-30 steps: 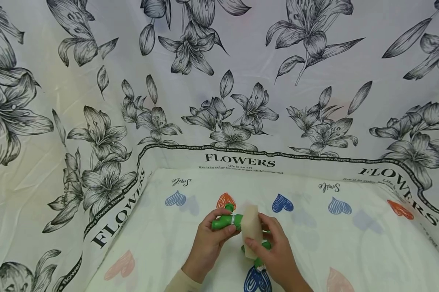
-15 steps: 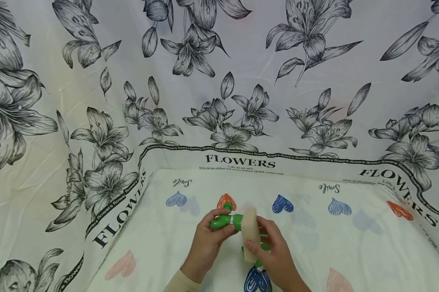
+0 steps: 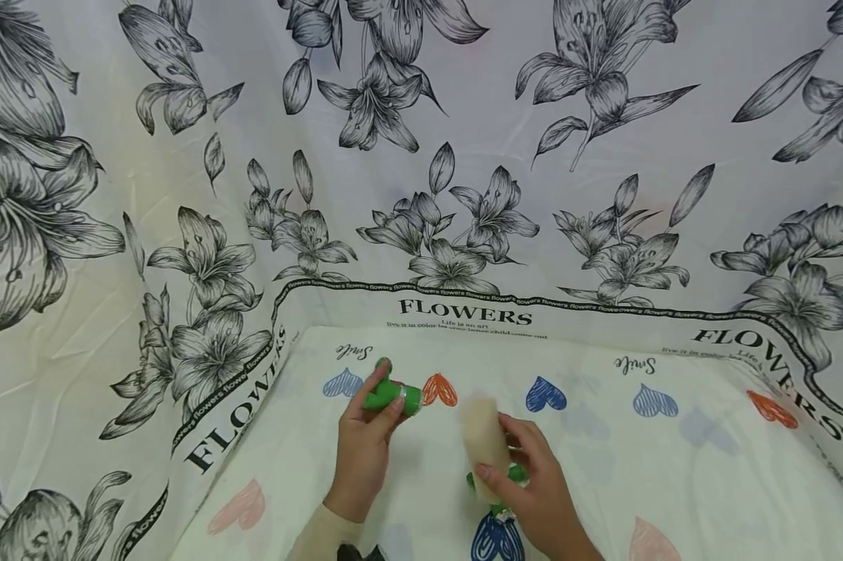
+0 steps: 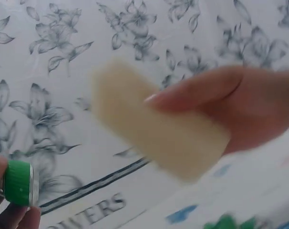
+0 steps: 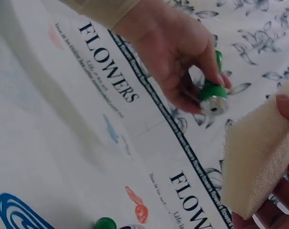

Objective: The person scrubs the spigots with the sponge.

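My left hand (image 3: 365,448) holds a green faucet (image 3: 393,397) with a silver band, raised over the left part of the cloth. In the right wrist view, the faucet's (image 5: 213,98) round silver end with a hole faces the sponge side. My right hand (image 3: 537,483) grips a thick cream sponge (image 3: 486,444) on edge, thumb on the near face and fingers behind. The sponge (image 4: 154,129) appears large in the left wrist view, apart from the faucet. A second green piece (image 3: 516,473) with a silver part lies behind the sponge and right hand, partly hidden.
A white cloth (image 3: 309,483) with printed hearts covers the table. Behind it rises a curtain (image 3: 463,226) printed with grey lilies and edged by a black band. A small black object (image 3: 358,553) pokes in at the bottom edge near the left sleeve.
The faucet was up against the sponge before. My left hand has drawn it away to the left and slightly up. The right hand and sponge stay nearly in place.
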Available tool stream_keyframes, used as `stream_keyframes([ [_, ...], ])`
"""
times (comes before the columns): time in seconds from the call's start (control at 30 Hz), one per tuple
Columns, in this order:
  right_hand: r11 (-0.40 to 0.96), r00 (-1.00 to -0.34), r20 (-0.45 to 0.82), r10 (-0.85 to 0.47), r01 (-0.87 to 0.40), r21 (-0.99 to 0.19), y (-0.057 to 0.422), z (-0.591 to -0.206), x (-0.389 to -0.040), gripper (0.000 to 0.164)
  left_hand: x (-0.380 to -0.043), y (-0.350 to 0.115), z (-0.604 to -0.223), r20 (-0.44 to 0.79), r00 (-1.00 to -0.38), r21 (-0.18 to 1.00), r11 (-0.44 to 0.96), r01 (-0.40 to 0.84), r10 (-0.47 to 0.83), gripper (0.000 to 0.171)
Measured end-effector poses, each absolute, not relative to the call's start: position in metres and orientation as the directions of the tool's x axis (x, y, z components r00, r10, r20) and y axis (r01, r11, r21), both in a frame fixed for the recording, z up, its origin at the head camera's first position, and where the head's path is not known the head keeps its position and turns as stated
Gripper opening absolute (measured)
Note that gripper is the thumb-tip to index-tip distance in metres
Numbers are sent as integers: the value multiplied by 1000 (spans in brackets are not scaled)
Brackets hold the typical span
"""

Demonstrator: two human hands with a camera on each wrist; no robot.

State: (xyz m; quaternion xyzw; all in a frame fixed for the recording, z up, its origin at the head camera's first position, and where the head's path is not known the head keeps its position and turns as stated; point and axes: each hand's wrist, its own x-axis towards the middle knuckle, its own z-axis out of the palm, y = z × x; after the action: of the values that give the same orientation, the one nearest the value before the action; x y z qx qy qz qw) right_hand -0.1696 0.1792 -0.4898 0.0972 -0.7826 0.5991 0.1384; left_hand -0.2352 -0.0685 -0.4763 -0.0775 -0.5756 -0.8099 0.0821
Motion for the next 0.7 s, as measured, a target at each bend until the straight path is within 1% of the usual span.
stream_keyframes([
  [0.1, 285, -940, 338, 41, -313, -906, 194, -491, -170, 65, -245, -92, -473, 250, -963, 959, -108, 260, -97, 67],
  [0.17, 303, -936, 348, 59, -315, -899, 204, -490, -170, 65, -252, -109, -474, 284, -949, 959, 30, 282, -139, 66],
  [0.23, 325, -925, 373, 79, -330, -886, 214, -488, -170, 66, -259, -128, -480, 324, -930, 942, 146, 302, -173, 60],
  [0.33, 343, -907, 406, 111, -348, -872, 227, -486, -168, 66, -272, -157, -495, 380, -904, 885, 361, 294, -196, 52],
  [0.47, 365, -891, 428, 151, -352, -862, 245, -485, -169, 66, -288, -192, -518, 389, -906, 746, 634, 204, -165, 53],
  [0.57, 390, -887, 423, 183, -330, -860, 258, -487, -169, 66, -294, -211, -532, 332, -932, 657, 745, 117, -147, 53],
  [0.7, 407, -883, 411, 225, -299, -863, 272, -488, -167, 66, -298, -225, -542, 270, -952, 573, 818, 38, -145, 44],
])
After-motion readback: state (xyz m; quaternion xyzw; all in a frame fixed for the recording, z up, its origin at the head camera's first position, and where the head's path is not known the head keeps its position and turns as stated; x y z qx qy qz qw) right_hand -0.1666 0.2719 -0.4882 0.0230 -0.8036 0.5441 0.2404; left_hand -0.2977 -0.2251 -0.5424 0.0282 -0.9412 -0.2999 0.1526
